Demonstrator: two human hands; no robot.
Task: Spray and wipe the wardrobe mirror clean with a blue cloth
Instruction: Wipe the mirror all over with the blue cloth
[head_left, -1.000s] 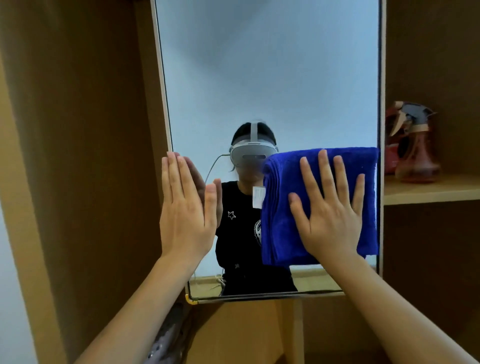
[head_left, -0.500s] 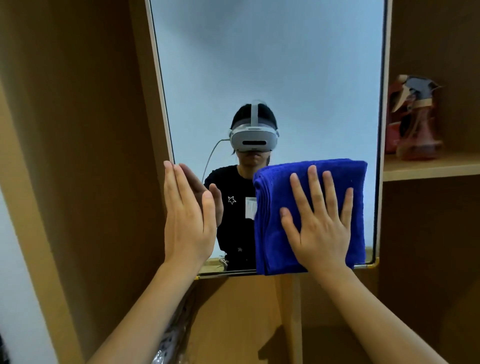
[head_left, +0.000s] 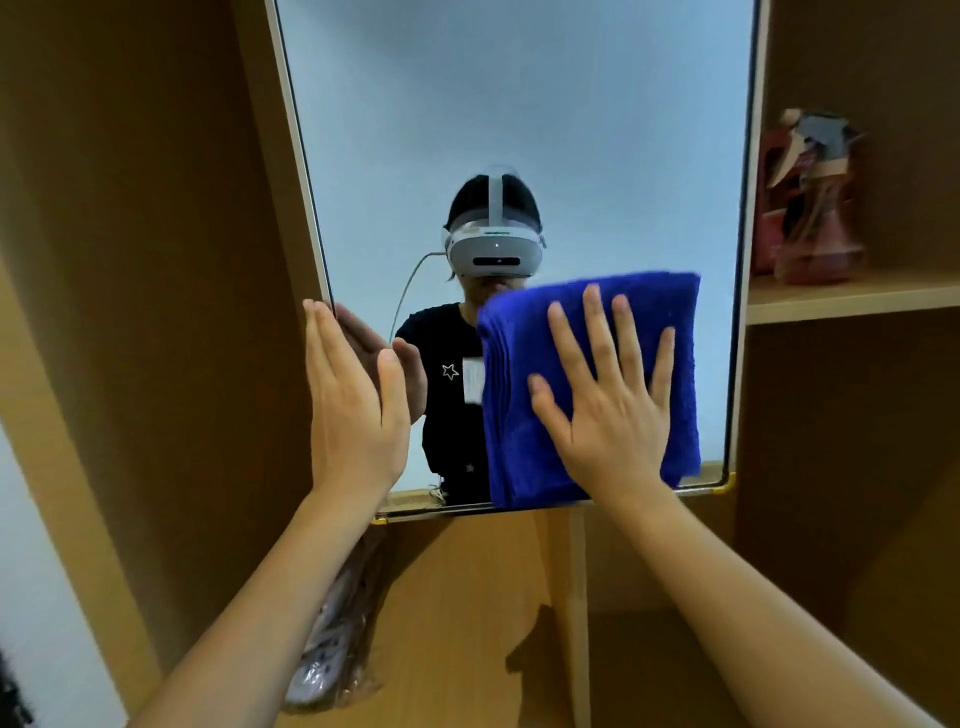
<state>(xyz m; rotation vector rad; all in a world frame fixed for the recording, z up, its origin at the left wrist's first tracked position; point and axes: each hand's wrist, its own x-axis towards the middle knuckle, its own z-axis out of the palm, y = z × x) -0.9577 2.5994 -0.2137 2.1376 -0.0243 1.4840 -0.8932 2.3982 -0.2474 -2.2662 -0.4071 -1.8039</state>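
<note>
The wardrobe mirror (head_left: 519, 130) fills the upper middle of the view in a thin pale frame. A folded blue cloth (head_left: 519, 415) lies flat against its lower right part, reaching the bottom edge. My right hand (head_left: 608, 410) presses on the cloth with fingers spread and straight. My left hand (head_left: 353, 410) lies flat against the mirror's lower left edge, fingers straight and together. A red spray bottle (head_left: 815, 202) stands on the wooden shelf (head_left: 852, 296) to the right of the mirror.
Brown wardrobe panels (head_left: 156, 260) stand on both sides of the mirror. Below the mirror a bagged pale object (head_left: 332, 654) leans in the left compartment beside a vertical divider (head_left: 579, 613). The mirror reflects a person wearing a headset.
My right hand has slid the cloth down the mirror toward its bottom edge and slightly left. The left hand has stayed flat at the left edge. The view has tilted upward.
</note>
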